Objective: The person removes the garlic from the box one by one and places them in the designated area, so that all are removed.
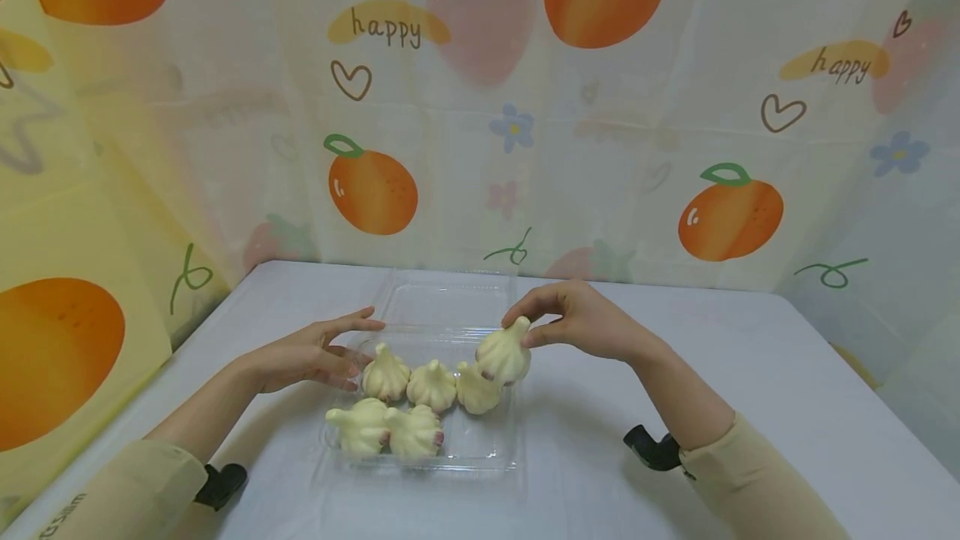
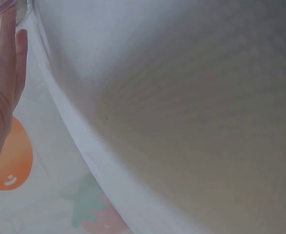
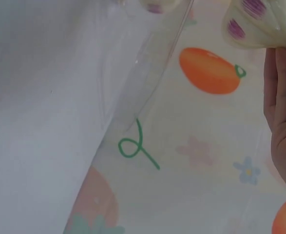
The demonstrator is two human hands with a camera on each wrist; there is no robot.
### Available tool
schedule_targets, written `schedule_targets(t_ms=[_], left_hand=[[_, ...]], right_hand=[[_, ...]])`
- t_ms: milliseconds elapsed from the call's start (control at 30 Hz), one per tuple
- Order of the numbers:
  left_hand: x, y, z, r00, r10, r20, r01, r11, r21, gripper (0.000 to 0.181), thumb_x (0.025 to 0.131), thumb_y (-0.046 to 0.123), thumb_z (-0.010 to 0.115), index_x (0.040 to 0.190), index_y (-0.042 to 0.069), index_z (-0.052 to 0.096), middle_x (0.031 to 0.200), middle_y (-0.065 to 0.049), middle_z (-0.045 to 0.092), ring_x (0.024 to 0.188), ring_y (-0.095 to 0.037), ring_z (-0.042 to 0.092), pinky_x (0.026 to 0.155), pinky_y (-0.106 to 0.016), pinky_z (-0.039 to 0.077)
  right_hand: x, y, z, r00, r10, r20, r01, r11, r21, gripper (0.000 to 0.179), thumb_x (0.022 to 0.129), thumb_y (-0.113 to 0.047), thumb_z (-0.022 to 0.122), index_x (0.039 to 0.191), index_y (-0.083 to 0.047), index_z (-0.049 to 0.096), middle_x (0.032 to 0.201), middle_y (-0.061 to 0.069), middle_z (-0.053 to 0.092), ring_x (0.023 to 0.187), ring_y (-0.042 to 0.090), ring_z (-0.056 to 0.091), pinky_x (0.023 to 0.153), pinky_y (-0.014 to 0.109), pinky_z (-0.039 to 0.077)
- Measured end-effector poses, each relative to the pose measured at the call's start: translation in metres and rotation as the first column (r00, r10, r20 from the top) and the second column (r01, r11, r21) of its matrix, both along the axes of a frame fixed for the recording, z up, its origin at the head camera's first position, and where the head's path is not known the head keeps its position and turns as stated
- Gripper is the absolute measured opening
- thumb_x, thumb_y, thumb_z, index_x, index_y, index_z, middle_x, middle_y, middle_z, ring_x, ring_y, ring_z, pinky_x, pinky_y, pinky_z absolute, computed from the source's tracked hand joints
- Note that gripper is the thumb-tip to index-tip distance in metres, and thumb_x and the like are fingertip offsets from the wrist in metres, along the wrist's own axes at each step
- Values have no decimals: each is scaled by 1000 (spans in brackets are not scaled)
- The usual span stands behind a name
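purple-marked cream garlic bulbs (image 1: pixel 504 355), white tabletop (image 1: pixel 697 332), pale fruit-patterned backdrop (image 1: pixel 600 182).

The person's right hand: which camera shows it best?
The head view: the right hand shows from wrist to fingers, pinching a garlic bulb near its stem. The right wrist view catches only part of the hand, cut off at the right edge; the left wrist view doesn't show it.

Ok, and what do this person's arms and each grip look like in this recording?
The left grip and right grip are bare human hands, with no gloves. Both arms wear beige sleeves: the left sleeve carries dark lettering, partly cut off by the frame edge, and the right sleeve looks plain. A curved black piece juts out at each cuff. No cables show.
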State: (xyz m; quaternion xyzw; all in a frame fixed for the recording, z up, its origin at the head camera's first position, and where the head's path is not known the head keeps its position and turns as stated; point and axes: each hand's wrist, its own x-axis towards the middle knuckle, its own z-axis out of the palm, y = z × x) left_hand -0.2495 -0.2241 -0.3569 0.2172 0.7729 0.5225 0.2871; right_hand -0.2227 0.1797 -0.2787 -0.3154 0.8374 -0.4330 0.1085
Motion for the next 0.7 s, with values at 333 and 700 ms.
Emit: schedule_targets(t_ms=[333, 700], left_hand=[[-1, 0, -1, 1000, 4, -1, -4, 1000, -4, 81, 92, 12, 65, 158, 10, 19, 169, -7, -9, 131, -17, 55, 95, -36, 57], [0, 0, 0, 1000, 1, 0, -1, 1000, 2, 79, 92, 10, 64, 158, 10, 21, 169, -7, -10, 128, -14, 56, 95, -36, 58]], right_hand=[[-17, 22, -4, 996, -86, -13, 85, 995, -52, 27, 87, -12, 75, 113, -9, 73, 112, 8, 74, 107, 19, 65, 91, 28, 56], [-37, 44, -17, 966, -257, -4, 257, 965, -61, 26, 88, -12, 73, 115, -11, 72, 120, 9, 70, 106, 19, 65, 92, 33, 58]])
